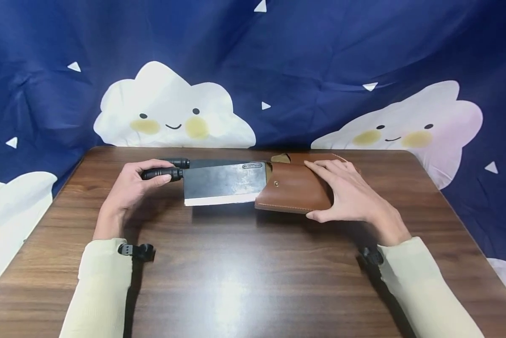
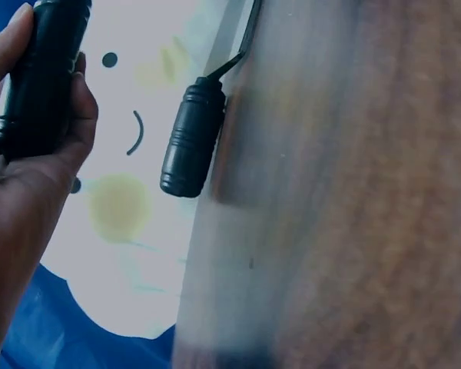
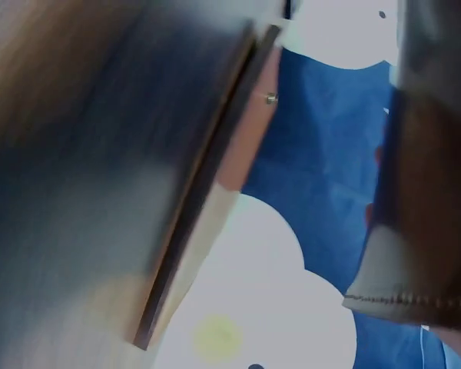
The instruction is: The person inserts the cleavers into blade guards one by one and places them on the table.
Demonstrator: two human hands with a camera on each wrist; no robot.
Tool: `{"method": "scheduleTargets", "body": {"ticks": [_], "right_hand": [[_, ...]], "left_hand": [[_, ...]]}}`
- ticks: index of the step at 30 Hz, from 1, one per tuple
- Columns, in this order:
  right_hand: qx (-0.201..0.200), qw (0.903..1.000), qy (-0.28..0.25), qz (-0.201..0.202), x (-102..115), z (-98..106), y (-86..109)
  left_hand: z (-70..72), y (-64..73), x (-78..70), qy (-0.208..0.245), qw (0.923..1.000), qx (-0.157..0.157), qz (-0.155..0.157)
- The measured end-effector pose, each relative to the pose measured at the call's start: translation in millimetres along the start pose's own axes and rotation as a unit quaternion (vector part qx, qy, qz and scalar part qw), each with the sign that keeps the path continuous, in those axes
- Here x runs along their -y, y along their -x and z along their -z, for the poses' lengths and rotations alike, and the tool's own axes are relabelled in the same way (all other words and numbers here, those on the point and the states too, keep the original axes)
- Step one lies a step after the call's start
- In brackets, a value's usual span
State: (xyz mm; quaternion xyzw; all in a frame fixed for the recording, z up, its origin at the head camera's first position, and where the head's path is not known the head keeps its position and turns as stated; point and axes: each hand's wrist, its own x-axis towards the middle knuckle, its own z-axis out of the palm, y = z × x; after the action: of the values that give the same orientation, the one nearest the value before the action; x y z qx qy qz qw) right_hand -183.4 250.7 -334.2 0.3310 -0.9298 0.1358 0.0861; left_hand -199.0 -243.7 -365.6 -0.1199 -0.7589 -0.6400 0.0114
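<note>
Left hand (image 1: 128, 185): grip clamped on the ribbed black handle (image 1: 176, 174) of a broad rectangular steel cleaver (image 1: 219, 185), held above the brown wood-grain worktop (image 1: 244, 281). Right hand (image 1: 352, 192): grip clamped across a brown leather sheath (image 1: 297, 190), also lifted. From where I stand, cleaver's far end meets the sheath mouth. Just behind, on the worktop: second black-handled cleaver (image 1: 179, 163), second brown sheath (image 1: 316, 158).

Blue cloud-print cloth (image 1: 295, 51) behind brown table (image 1: 278, 281)

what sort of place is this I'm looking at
Likely an indoor filming corner, rather than a working kitchen: a cloud-print cloth hangs behind a wooden table, and black wrist gadgets are being worn.
</note>
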Motion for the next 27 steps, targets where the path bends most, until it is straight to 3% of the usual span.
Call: {"method": "scheduleTargets", "body": {"ticks": [3,10,13,16,19,27], "right_hand": [[-0.010,0.9998,0.004,0.018,0,-3,0.3],[-0.021,0.9989,0.015,0.040,1,-10,-1.6],[-0.022,0.9991,0.015,0.034,0,-10,0.3],[-0.026,0.9991,0.013,0.032,-1,-10,1.6],[-0.033,0.9988,0.011,0.033,-1,-10,0.9],[-0.024,0.9995,0.008,0.021,-2,-6,-1.0]], "left_hand": [[-2.8,-3.5,0.1,0.005,0.9998,0.015,0.009],[-12.8,-12.3,-2.8,-0.042,0.9982,0.039,0.017],[-15.2,-15.3,-5.0,-0.011,0.9985,0.039,0.036],[-17.3,-18.3,-5.4,0.050,0.9968,0.037,0.050],[-19.1,-19.8,-4.1,0.091,0.9943,0.032,0.045],[-23.6,-19.9,-3.0,0.111,0.9931,0.010,0.038]]}}
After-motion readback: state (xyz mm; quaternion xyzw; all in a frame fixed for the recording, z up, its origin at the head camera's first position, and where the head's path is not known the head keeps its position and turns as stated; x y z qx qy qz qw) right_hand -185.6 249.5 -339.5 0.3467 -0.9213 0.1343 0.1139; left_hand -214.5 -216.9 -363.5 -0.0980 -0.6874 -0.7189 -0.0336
